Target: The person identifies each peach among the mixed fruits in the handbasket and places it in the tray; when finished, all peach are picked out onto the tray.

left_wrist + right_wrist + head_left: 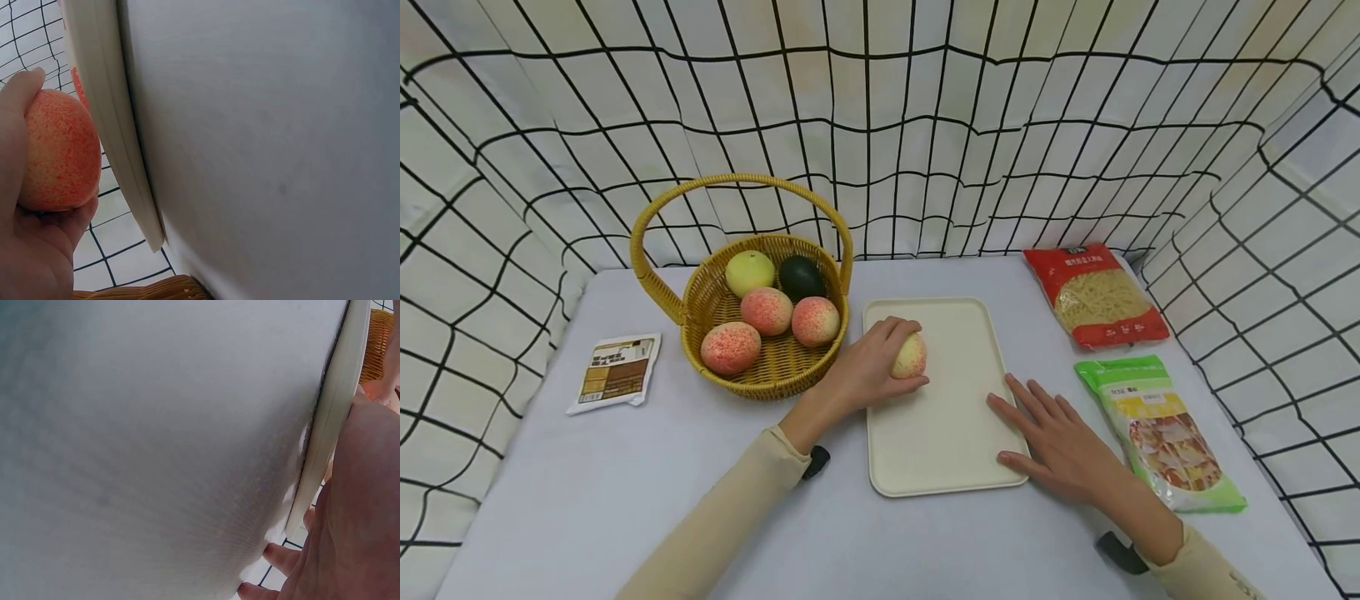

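My left hand [874, 362] grips a peach [912, 357] over the left half of a cream tray [940, 450]. In the left wrist view the peach [61, 150] shows red speckles, with fingers and thumb curled round it. At the tray's right edge lies my right hand [1060, 437], fingers spread, with fingertips and thumb reaching over the rim. The right wrist view shows that hand [365, 519] beside the tray's side wall [334, 406], holding nothing.
Left of the tray, a yellow wicker basket [767, 385] with a tall handle holds several fruits. A brown-and-white packet [617, 371] lies far left. On the right are a red pasta bag [1097, 296] and a green bag [1165, 433]. Black wire mesh [865, 125] surrounds the table.
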`<state>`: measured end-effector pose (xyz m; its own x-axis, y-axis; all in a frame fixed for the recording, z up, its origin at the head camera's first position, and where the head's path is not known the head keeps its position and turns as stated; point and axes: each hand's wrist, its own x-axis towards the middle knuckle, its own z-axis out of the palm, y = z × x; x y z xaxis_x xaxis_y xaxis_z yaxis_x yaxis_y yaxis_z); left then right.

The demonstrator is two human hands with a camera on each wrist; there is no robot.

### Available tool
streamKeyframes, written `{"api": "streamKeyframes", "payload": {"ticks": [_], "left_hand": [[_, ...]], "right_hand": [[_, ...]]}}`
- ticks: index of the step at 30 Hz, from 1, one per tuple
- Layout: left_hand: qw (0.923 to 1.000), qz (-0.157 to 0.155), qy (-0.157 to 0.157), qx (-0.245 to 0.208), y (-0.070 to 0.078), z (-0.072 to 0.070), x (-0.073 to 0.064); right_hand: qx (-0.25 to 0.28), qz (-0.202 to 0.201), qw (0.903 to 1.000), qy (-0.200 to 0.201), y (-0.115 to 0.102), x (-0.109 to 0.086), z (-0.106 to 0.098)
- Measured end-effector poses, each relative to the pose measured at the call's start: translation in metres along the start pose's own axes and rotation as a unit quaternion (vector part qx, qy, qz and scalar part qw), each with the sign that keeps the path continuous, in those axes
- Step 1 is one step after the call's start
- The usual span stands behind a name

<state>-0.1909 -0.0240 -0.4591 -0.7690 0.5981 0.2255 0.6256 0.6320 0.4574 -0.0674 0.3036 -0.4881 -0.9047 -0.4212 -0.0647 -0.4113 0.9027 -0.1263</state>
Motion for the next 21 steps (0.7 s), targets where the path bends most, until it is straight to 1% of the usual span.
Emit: {"api": "streamKeyframes", "payload": {"ticks": [7,13,16,21], "left_hand": [[0.9997,-0.010,-0.022,0.006,-0.0012,0.0010,0.0000],[0.9993,-0.009,-0.036,0.010,-0.0021,0.0028,-0.0001],[0.9991,-0.006,-0.038,0.017,-0.0026,0.0037,0.0002],[0.9991,0.008,-0.028,0.029,-0.0023,0.0036,0.0008]], "right_hand": [[0.000,0.001,1.0000,-0.001,0.0004,0.0001,0.0005],[0.002,0.000,1.0000,0.002,-0.0002,-0.0005,-0.0004],[0.002,-0.001,1.0000,0.002,-0.0005,-0.0006,-0.0007],[0.003,0.000,1.0000,0.002,-0.0004,-0.0006,-0.0003]]}}
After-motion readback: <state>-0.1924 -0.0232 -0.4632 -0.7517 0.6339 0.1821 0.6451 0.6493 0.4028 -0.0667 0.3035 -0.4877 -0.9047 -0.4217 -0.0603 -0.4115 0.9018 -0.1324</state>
